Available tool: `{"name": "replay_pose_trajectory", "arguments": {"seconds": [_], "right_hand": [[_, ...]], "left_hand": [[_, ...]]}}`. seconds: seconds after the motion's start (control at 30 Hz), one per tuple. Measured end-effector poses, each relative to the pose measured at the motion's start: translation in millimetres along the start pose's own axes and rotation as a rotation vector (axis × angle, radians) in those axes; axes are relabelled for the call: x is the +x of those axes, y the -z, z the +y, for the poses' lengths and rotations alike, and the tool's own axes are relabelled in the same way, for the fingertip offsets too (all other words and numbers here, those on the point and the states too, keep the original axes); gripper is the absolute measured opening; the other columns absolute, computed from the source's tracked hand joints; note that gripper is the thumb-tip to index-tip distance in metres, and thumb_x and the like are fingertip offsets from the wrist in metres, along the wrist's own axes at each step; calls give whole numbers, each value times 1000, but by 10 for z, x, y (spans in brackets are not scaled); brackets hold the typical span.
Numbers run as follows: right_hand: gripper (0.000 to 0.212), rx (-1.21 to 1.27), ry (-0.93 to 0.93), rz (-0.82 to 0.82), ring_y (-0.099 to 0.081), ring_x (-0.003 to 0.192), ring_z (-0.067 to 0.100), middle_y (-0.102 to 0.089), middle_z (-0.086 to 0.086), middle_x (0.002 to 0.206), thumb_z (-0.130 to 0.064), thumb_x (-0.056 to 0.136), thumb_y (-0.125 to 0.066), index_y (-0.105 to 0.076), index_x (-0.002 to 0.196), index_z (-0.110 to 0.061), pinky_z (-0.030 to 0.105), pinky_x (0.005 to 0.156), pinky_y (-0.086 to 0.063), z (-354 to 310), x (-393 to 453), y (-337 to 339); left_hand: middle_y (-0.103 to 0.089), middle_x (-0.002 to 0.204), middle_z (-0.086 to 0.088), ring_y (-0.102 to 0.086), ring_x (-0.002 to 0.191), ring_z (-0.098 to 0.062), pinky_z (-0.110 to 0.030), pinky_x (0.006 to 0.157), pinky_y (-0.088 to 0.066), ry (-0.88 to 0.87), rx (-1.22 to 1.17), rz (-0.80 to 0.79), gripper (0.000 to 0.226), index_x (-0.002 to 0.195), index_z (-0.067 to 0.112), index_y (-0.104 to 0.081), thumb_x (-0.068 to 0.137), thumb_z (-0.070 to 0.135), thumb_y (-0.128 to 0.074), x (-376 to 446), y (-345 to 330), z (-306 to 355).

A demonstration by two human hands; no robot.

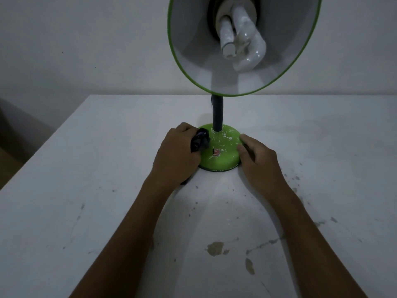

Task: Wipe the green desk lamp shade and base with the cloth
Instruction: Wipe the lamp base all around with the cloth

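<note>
Our forearms [129, 233] reach over the stained white tabletop [96, 190]. Left to right: our left hand [176, 151] grips a dark cloth [200, 141] against the green lamp base [223, 161], on the tabletop; our right hand [260, 160] clasps its right edge. Above, the shade [193, 50] tilts toward us.

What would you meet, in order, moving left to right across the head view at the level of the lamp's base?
left hand → dark cloth it grips → red switch on the green base → right hand holding the base's edge
</note>
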State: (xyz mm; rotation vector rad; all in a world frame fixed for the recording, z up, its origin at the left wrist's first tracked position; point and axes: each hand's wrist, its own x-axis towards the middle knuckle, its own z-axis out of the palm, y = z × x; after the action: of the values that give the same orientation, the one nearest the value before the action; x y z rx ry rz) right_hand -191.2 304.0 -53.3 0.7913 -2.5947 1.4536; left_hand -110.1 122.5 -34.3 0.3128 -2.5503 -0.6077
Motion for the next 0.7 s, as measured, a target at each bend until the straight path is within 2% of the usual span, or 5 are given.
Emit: {"name": "replay_pose_trajectory", "arguments": {"seconds": [0.17,0.33,0.43,0.57,0.7], "right_hand": [[35,-7,15,12,-53,116,2,-63,8,133,-14,100,-52,-58,133,-2,0,89,-32,-23,-8,0],[30,-1,39,28,-49,95,-6,-63,-1,112,-10,100,-52,-62,126,1,-10,78,-28,-25,-16,3],[28,-1,41,22,-54,94,2,-68,7,116,-9,100,-52,-63,122,3,1,78,-36,-19,-19,0],[34,3,26,10,-47,107,-9,-64,8,131,-14,100,-52,-59,132,-3,-4,88,-29,-21,-10,4],[27,16,17,16,-60,106,13,-67,18,122,-11,99,-53,-63,120,4,18,87,-43,-23,-14,7]], "left_hand": [[-64,108,3,-54,94,-24,-33,81,-44,-96,-69,-127,26,110,15,-70,84,13,-66,-8,73,-44],[-66,104,3,-61,91,-12,-17,80,-47,-152,-203,-296,28,104,13,-72,78,3,-70,-21,250,-85],[-67,104,0,-64,94,-15,-25,83,-51,-118,-227,-360,30,104,12,-72,77,2,-65,-8,321,-134],[-65,101,-2,-60,91,-17,-13,73,-46,73,-199,-116,26,109,9,-65,86,0,-59,86,361,-122],[-58,100,-5,-51,88,-17,-19,74,-34,101,-59,-15,15,105,6,-63,90,5,-58,331,282,-78]]}}
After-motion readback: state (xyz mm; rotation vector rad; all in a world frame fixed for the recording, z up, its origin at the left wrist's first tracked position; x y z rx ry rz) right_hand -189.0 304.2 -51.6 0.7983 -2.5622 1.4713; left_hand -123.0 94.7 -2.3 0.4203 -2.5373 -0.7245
